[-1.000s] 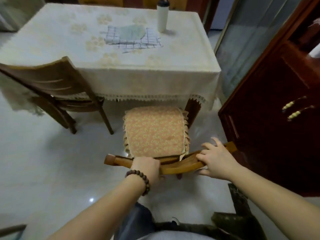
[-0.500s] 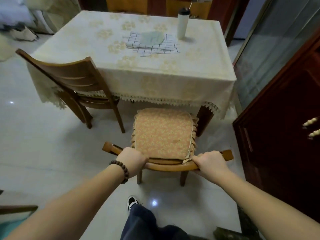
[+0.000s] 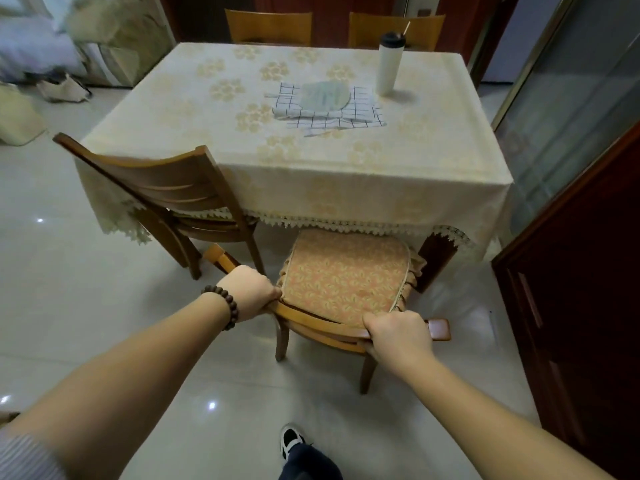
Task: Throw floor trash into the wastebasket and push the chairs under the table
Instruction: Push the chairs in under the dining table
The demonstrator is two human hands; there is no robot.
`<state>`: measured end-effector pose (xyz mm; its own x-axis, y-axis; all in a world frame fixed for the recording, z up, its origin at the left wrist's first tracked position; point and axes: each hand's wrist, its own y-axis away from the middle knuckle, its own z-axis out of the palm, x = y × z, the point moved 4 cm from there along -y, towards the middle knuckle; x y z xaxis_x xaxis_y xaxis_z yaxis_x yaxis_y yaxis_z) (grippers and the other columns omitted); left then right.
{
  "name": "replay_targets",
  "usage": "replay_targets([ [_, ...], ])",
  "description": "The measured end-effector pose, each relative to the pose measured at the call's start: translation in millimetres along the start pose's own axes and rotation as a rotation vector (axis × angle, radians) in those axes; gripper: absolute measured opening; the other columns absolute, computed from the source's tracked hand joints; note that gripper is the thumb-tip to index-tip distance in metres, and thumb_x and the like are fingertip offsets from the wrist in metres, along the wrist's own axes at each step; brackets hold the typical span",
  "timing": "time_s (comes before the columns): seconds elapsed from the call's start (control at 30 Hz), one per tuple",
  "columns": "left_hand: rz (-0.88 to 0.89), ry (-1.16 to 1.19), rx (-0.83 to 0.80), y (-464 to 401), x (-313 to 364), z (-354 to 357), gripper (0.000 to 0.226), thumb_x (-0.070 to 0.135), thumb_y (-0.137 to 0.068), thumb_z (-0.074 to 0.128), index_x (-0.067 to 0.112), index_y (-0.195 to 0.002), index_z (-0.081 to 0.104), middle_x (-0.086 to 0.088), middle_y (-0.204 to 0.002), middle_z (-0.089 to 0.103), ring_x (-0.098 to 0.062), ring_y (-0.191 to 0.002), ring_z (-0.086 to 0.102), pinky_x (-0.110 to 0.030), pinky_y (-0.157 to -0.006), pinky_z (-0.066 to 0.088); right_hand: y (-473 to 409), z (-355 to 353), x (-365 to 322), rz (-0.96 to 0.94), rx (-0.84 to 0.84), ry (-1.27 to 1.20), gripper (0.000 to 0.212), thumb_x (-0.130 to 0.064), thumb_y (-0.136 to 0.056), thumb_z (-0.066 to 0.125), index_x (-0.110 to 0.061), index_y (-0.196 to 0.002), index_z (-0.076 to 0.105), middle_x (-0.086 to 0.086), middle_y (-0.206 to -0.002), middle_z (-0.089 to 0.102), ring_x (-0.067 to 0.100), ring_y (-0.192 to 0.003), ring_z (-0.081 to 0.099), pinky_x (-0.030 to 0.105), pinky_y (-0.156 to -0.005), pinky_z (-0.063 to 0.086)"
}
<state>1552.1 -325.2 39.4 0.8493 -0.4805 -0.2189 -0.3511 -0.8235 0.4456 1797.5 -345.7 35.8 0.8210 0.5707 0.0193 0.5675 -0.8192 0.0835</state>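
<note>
Both hands are on the top rail of the cushioned wooden chair (image 3: 322,322) at the near side of the bench (image 3: 346,181). The left hand (image 3: 250,292) is curled tight around the left part of the rail, with a brown bead bracelet (image 3: 221,306) on that wrist. The right hand (image 3: 398,336) is wrapped around the rail near its right end, fingers tucked under, and the rail's tip pokes out just past it. So both are closed firmly on the chair back, not spread at all.

The chair's orange patterned seat cushion (image 3: 349,271) has its front edge right under the lace fringe of the cream tablecloth (image 3: 311,161), so the seat is only starting to go under; most of it sits out on the tile floor (image 3: 86,306).

A second wooden chair (image 3: 166,192) stands at the bench's near left corner, angled, its seat partly under the cloth. Two more chair backs (image 3: 270,27) show at the far side.

On the bench there's a checked cloth (image 3: 332,114) with a pale round thing lying on it, and a white bottle with a dark lid (image 3: 388,64) standing upright just beside it. A dark red cabinet (image 3: 575,289) is on the right, and a black-and-white shoe (image 3: 291,441) shows at the bottom.
</note>
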Motion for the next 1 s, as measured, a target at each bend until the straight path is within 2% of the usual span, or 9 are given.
replay_targets([
  [0.07,0.029,-0.011,0.023,-8.2,-14.8,-1.5,0.017,0.033,-0.092,0.052,0.024,-0.105,0.057,0.004,-0.084,0.063,-0.017,-0.077,0.062,-0.034,-0.074,0.054,-16.0,1.5,-0.6,0.007,-0.017,0.001,0.021,-0.039,-0.077,0.063,-0.02,-0.082,0.055,0.001,-0.078,0.067,0.028,-0.073,0.064,0.031,-0.056,0.033],
  [0.23,0.051,0.011,0.063,-28.8,-21.9,-6.4,0.017,0.028,-0.094,0.05,0.02,-0.108,0.055,-0.001,-0.09,0.063,-0.021,-0.08,0.062,-0.036,-0.074,0.053,-43.4,-4.1,26.2,-0.006,-0.017,0.147,0.03,-0.046,-0.059,0.077,-0.024,-0.068,0.059,-0.002,-0.059,0.063,0.022,-0.055,0.063,0.027,-0.044,0.038],
  [0.33,0.037,0.027,0.088,-42.9,-20.1,-15.0,0.014,0.028,-0.094,0.048,0.021,-0.105,0.052,-0.001,-0.09,0.063,-0.022,-0.081,0.061,-0.035,-0.072,0.05,-57.5,-2.5,49.6,-0.032,-0.036,0.128,0.032,-0.054,-0.077,0.061,-0.024,-0.089,0.059,0.0,-0.082,0.068,0.024,-0.08,0.066,0.032,-0.057,0.04],
  [0.43,0.012,0.048,0.108,-60.1,-20.9,-25.1,0.01,0.026,-0.092,0.049,0.021,-0.1,0.051,0.001,-0.084,0.062,-0.022,-0.077,0.06,-0.035,-0.071,0.05,-73.2,-5.7,72.9,-0.051,-0.043,0.129,0.041,-0.06,-0.083,0.048,-0.026,-0.104,0.056,-0.003,-0.093,0.066,0.022,-0.089,0.063,0.03,-0.06,0.035],
  [0.73,-0.026,0.101,0.155,-111.9,-22.9,-50.6,0.012,0.03,-0.091,0.049,0.023,-0.1,0.05,0.001,-0.081,0.06,-0.021,-0.072,0.059,-0.035,-0.067,0.052,-113.4,-15.7,130.6,-0.123,-0.088,0.129,0.035,-0.058,-0.087,0.045,-0.025,-0.096,0.054,-0.005,-0.089,0.065,0.018,-0.082,0.063,0.03,-0.061,0.042],
  [0.87,-0.046,0.111,0.172,-140.3,-31.2,-69.7,0.008,0.029,-0.089,0.051,0.024,-0.09,0.045,0.005,-0.077,0.053,-0.02,-0.071,0.058,-0.033,-0.063,0.047,-140.0,-22.8,158.8,-0.137,-0.082,0.119,0.029,-0.053,-0.087,0.05,-0.025,-0.093,0.053,-0.004,-0.086,0.064,0.02,-0.079,0.062,0.029,-0.058,0.04],
  [0.93,-0.049,0.098,0.169,-156.2,-36.8,-75.8,0.014,0.03,-0.088,0.051,0.025,-0.085,0.039,0.006,-0.074,0.049,-0.02,-0.07,0.057,-0.032,-0.059,0.043,-153.6,-22.5,171.0,-0.128,-0.097,0.116,0.026,-0.051,-0.086,0.051,-0.025,-0.092,0.053,-0.004,-0.085,0.063,0.02,-0.079,0.062,0.03,-0.058,0.041],
  [1.0,-0.054,0.096,0.163,-171.8,-45.4,-80.3,0.013,0.03,-0.087,0.052,0.025,-0.085,0.04,0.007,-0.073,0.048,-0.018,-0.067,0.054,-0.032,-0.058,0.042,-168.1,-21.9,182.0,-0.126,-0.092,0.134,0.027,-0.052,-0.085,0.051,-0.026,-0.093,0.053,-0.005,-0.085,0.063,0.02,-0.079,0.062,0.029,-0.057,0.039],
])
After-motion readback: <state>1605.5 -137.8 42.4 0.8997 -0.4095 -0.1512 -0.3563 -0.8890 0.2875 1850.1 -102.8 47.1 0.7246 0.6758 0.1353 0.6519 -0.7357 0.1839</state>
